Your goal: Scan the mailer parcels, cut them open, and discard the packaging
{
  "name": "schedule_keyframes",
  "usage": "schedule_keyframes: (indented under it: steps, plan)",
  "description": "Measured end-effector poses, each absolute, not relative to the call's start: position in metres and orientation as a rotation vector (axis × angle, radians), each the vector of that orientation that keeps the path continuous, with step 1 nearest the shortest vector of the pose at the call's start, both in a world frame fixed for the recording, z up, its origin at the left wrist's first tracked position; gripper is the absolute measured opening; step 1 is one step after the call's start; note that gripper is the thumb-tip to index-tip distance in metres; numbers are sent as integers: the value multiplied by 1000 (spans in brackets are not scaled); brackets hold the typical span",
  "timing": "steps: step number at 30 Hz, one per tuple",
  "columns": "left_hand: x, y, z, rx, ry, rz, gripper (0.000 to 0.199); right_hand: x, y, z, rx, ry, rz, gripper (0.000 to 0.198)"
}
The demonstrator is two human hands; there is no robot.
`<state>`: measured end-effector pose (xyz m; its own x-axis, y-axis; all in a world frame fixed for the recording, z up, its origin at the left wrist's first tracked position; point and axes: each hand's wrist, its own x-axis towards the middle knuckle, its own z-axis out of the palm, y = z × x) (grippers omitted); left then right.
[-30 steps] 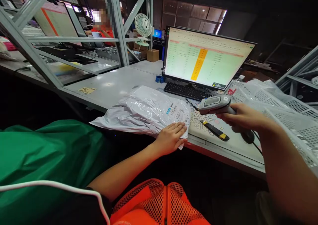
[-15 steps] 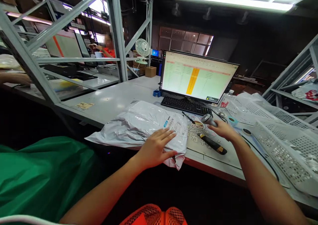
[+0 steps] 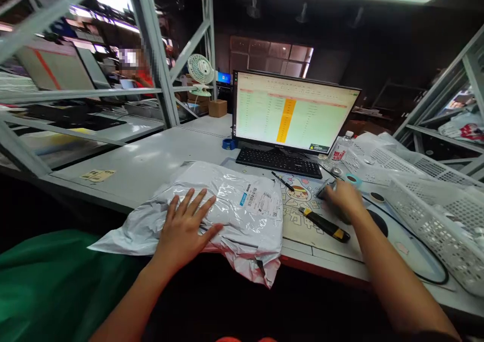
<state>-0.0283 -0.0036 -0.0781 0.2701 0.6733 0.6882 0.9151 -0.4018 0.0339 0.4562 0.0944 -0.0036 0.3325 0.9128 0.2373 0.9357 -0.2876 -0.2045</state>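
A white plastic mailer bag (image 3: 223, 181) lies at the front edge of the desk, its loose corners hanging over. On its right part is a shipping label (image 3: 260, 201) with a barcode, facing up. My left hand (image 3: 185, 231) rests flat on the bag's left part, fingers spread. Blurred by motion, my right hand (image 3: 346, 198) is closed round a grey barcode scanner (image 3: 323, 188), low over the desk mat. A black and yellow utility knife (image 3: 325, 224) lies just in front of that hand. Left of it lies a black pen (image 3: 283, 181).
Behind the bag stand a keyboard (image 3: 280, 161) and a lit monitor (image 3: 291, 113). White perforated baskets (image 3: 427, 226) line the right side, with a plastic bottle (image 3: 340, 148) behind. A blue tape roll (image 3: 229, 144) sits left of the keyboard. Metal frame posts (image 3: 151, 55) rise at left.
My left hand has moved from the label side to the left part of the bag, its fingers spreading. My right hand has lowered and turned with the scanner. The whole view has shifted.
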Motion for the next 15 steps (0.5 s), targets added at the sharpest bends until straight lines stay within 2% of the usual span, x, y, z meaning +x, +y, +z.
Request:
schedule_keyframes:
  steps: [3,8,11,15]
  plan:
    - [-25,-4,-78,-2189,-1455,-940,68,445,130,5,-2211,-1792,-244,51]
    - [-26,-2,-79,-2203,-1442,-951,68,418,187,-7,-2246,-2028,-69,49]
    - [-26,-2,-81,-2189,-1439,-944,67,411,204,-18,-2286,-2013,-67,52]
    - [-27,-2,-83,-2173,-1423,-918,65,409,216,-25,-2329,-2014,-63,46]
